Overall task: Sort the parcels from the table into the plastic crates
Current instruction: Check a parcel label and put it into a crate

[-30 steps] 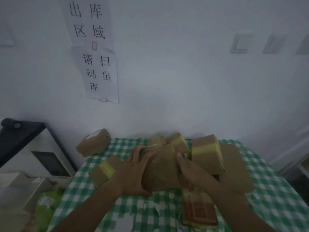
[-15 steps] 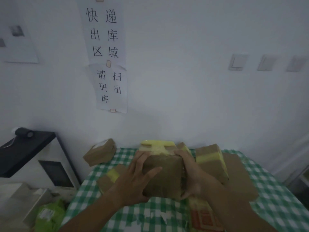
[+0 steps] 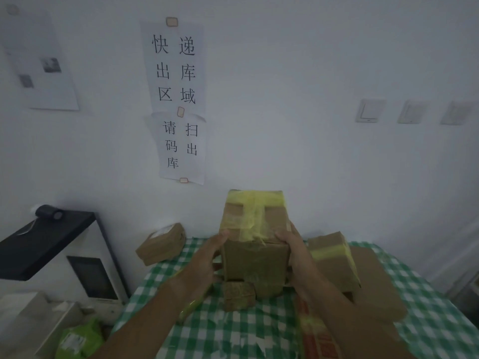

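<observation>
Currently I see my left hand [image 3: 207, 257] and right hand [image 3: 293, 247] clasping a brown box [image 3: 255, 244] by its sides, fingers wrapped around it, raised above the checked table [image 3: 427, 325], with smaller boxes [image 3: 239, 295] beneath, another box [image 3: 334, 260] just right, paper signs [image 3: 176, 99] on the wall behind.

Two white paper signs are taped on the wall, one above the other. The top sign [image 3: 175, 68] has big black words that say 快递出库区域. The lower sign [image 3: 180, 147] says 请扫码出库. Another paper [image 3: 41, 66] hangs far to the left, but its small marks are too blurry to read.
</observation>
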